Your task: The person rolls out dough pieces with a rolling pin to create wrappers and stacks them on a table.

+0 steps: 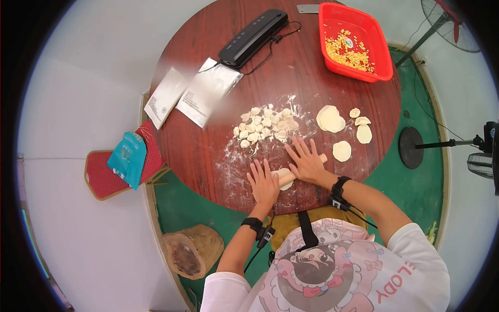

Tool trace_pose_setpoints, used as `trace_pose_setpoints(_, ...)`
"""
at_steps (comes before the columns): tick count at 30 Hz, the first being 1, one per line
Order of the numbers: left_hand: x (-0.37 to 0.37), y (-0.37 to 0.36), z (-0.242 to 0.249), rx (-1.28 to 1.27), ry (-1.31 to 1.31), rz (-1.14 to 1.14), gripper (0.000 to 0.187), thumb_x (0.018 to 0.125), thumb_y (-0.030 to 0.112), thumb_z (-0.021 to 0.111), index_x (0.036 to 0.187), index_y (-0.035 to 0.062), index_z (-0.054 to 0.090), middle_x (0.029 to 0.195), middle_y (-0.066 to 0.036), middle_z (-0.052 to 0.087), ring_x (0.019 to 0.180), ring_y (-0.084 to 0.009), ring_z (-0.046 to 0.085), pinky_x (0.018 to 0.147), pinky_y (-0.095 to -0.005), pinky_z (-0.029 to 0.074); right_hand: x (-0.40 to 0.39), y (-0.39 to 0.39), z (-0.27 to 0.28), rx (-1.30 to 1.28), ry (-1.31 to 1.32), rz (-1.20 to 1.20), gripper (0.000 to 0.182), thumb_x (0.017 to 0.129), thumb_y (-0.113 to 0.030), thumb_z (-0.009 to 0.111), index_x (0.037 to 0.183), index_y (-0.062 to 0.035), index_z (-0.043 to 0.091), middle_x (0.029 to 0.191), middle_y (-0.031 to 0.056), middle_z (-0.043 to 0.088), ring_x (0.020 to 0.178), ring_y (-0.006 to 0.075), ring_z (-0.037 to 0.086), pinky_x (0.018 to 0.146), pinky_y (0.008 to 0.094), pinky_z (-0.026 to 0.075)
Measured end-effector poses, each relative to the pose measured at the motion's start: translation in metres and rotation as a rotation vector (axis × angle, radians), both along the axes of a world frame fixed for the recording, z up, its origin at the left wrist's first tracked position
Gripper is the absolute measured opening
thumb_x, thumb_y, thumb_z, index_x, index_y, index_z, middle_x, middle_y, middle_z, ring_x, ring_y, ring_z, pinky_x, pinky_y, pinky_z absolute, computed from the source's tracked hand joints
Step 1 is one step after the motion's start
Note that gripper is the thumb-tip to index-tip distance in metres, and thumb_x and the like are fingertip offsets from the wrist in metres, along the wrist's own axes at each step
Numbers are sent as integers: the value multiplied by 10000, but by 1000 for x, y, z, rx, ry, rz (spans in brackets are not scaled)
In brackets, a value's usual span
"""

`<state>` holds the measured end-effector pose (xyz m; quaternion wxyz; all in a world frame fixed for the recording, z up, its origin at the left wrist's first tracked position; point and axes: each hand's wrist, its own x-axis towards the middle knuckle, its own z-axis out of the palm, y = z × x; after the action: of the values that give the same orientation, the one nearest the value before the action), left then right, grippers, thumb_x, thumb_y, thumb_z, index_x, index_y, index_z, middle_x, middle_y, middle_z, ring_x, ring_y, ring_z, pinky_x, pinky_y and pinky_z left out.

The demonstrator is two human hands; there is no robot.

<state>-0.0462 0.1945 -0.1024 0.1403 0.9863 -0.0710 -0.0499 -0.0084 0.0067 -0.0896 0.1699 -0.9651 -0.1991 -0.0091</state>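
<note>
A wooden rolling pin lies slantwise across a flattened dough round near the table's front edge. My left hand rests palm down on the pin's left end, fingers stretched out. Over its right part lies my right hand, flat too, with fingers spread; the pin's tip pokes out beyond it. Just past my hands sits a cluster of small floured dough pieces. To the right are a larger stack of dough rounds, a single round and several smaller pieces.
Loose flour dusts the dark round table. Farther back stand a black elongated appliance with a cord, silvery packets and a red basin holding yellow bits. A red chair with a teal bag is left; fans stand right.
</note>
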Motion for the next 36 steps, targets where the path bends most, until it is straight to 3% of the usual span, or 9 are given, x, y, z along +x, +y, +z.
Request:
trace_pose_setpoints(7,-20,-2,3,32,-4,-93,574,925,329,352,1410,46,234,1448,-225,190,1340,-408,140,1054,-564,83,-31,-10,-5,-22,12,54,636,826,-358,513,1365,-75,330,1432,216,235,1324,346,231,1040,562,148)
trace_pose_setpoints(21,45,9,-4,-33,-121,-8,581,923,302,358,1422,54,196,1452,-240,159,1344,-417,116,1052,-572,71,51,12,2,-21,-56,35,624,792,-240,499,1365,-78,314,1441,204,217,1345,336,191,1062,559,115)
trace_pose_setpoints(29,-12,-6,0,25,-35,-31,580,898,303,414,1401,57,262,1436,-226,226,1331,-397,187,1048,-561,134,-6,-3,-1,-29,-31,58,603,814,-304,509,1350,-75,352,1425,207,252,1319,347,244,1050,560,146)
trace_pose_setpoints(36,-28,-3,-2,-17,-82,-139,578,911,309,397,1391,15,263,1435,-230,225,1335,-394,180,1049,-556,122,-32,-13,-6,-32,-3,87,603,836,-351,505,1350,-76,351,1426,207,247,1314,348,247,1041,564,151)
